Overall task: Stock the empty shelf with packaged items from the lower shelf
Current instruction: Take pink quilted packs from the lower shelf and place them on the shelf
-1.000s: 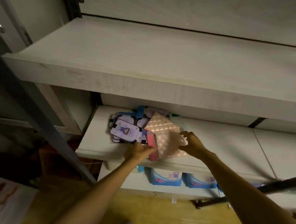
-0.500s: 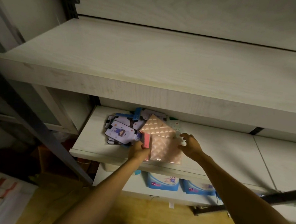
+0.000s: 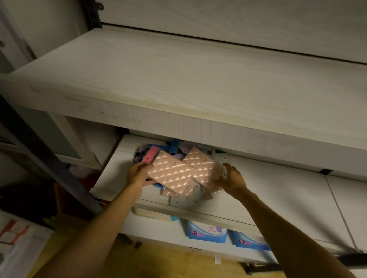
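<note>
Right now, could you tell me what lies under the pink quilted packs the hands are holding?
Under the pink quilted packs, a grey card and blue packaging corner show; the rest is covered.

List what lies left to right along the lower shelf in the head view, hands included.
left hand → pink quilted package → second pink quilted package → right hand → bare stretch of the lower shelf

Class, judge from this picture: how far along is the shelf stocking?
Done: nothing; the upper shelf is bare. In hand: the left hand and right hand hold pink quilted packages over the lower shelf. Left: lifting these up, then the remaining pile.
</note>
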